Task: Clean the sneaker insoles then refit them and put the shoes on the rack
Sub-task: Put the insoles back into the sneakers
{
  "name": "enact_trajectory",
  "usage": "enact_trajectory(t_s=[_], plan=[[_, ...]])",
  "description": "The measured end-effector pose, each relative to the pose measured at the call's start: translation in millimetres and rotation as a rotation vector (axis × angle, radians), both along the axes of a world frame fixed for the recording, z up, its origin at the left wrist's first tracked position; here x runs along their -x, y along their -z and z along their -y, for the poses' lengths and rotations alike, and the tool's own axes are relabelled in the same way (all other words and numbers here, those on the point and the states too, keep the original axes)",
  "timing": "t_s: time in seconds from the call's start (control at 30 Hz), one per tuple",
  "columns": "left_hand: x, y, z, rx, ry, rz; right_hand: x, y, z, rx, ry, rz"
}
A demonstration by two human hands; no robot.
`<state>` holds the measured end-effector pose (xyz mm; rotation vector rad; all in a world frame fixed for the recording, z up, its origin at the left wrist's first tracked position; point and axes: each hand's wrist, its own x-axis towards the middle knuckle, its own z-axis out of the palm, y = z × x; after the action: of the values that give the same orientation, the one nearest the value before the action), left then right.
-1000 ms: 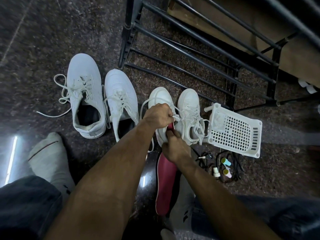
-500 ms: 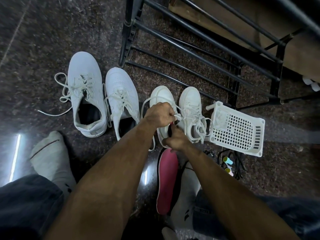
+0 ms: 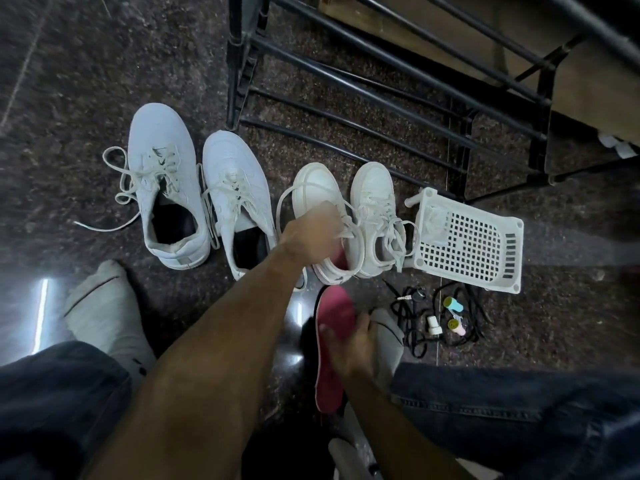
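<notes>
Right hand (image 3: pixel 349 344) dropped back onto red insole (image 3: pixel 334 320), gripping it, left hand (image 3: pixel 313 226) clutching sneaker (image 3: pixel 318 216) tongue

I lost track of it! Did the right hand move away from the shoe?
Yes. The right hand came back from the sneaker, toward the person, and now holds the red insole on the floor.

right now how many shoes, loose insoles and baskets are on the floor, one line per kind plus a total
white sneakers: 4
loose pink insoles: 1, held by the right hand
white plastic baskets: 1
total: 6
</notes>
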<state>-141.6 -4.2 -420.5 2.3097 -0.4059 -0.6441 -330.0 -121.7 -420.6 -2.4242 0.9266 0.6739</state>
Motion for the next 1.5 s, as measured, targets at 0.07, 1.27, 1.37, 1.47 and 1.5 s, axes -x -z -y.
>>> enact_trajectory(t_s=[0.07,1.27,1.37,1.47,1.5], plan=[[1,-3,-3,-0.026,0.016,0.020,5,8,-3,-0.063,-0.019,-0.098],[113,-83,-8,0.252,-0.208,-0.288,-58,-91,14,-0.733,0.343,0.476],[118,-88,1,0.284,-0.213,-0.256,-50,-102,13,-0.779,0.285,0.431],[123,-115,15,0.350,-0.236,-0.266,-46,-107,13,-0.822,0.300,0.465],[125,-120,18,0.386,-0.257,-0.319,-45,-107,13,-0.837,0.320,0.476]])
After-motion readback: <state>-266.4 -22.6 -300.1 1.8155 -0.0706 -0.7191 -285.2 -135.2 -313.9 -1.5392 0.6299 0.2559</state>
